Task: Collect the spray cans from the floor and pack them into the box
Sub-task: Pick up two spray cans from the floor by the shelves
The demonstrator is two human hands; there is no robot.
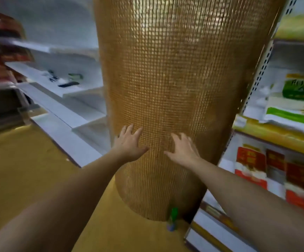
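A spray can (173,220) with a green cap stands on the yellow floor at the foot of a round gold mosaic pillar (174,79). Both my arms reach forward. My left hand (129,142) is held out with fingers spread in front of the pillar. To its right my right hand (181,149) is also spread, fingers slightly bent. Neither hand holds anything, and I cannot tell whether they touch the pillar. No box is in view. The picture is blurred.
White shelves (60,91) run along the left, with a few small dark items on one. On the right, a shelf unit (278,135) holds red and green packets. Yellow floor (29,170) lies open to the left of the pillar.
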